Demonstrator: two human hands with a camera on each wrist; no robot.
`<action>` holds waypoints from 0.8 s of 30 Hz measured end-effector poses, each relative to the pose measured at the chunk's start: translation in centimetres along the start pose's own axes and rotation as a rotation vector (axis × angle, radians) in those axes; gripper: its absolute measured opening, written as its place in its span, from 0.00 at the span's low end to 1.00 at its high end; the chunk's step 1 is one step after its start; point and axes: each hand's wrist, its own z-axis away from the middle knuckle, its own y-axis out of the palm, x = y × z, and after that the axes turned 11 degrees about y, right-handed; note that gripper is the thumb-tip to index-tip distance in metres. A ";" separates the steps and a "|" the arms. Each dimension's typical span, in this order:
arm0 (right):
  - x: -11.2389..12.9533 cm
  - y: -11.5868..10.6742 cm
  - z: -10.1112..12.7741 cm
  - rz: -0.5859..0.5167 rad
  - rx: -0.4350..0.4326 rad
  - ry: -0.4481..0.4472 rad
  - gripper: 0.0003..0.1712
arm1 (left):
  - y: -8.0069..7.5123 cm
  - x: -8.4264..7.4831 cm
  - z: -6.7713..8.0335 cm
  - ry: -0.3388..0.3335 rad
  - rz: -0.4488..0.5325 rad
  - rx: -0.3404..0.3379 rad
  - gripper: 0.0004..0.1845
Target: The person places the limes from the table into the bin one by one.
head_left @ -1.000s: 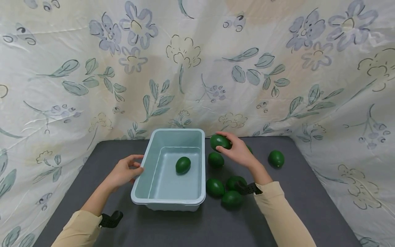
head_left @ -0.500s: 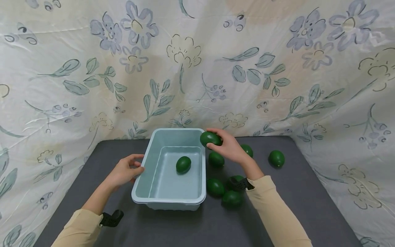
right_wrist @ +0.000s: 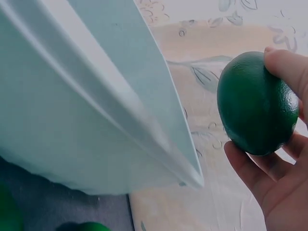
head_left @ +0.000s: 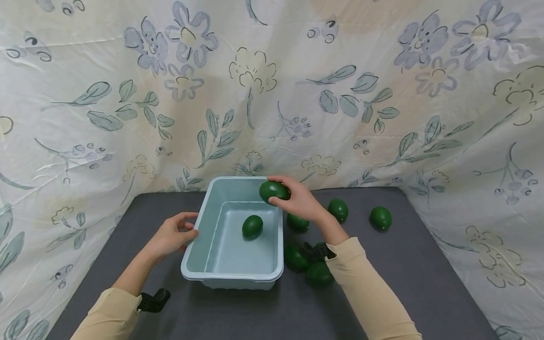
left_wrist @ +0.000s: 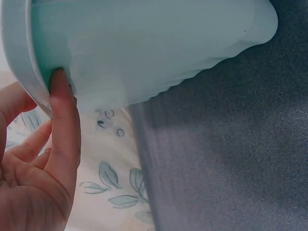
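Note:
A pale blue-green plastic basin stands on the dark table, with one avocado lying on its floor. On its left side my left hand holds the rim; in the left wrist view the thumb lies against the outer wall just under it. My right hand grips another avocado between thumb and fingers, above the basin's far right corner. The right wrist view has this glossy green avocado beside the basin's rim.
Several more avocados lie right of the basin, among them a near one, one by the right forearm and one farther right. A floral cloth hangs behind the grey-covered table.
My right hand has carried its avocado leftward, from beside the basin to over its far right corner. The left hand and the basin have stayed in place.

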 end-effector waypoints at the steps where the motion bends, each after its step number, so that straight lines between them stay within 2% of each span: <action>1: 0.1 0.2 -0.1 -0.013 0.010 -0.005 0.31 | 0.0 0.0 0.0 -0.002 -0.001 0.000 0.30; 24: 2.3 3.0 -1.0 -0.025 0.085 -0.076 0.31 | 0.0 0.2 0.0 -0.012 -0.007 -0.003 0.30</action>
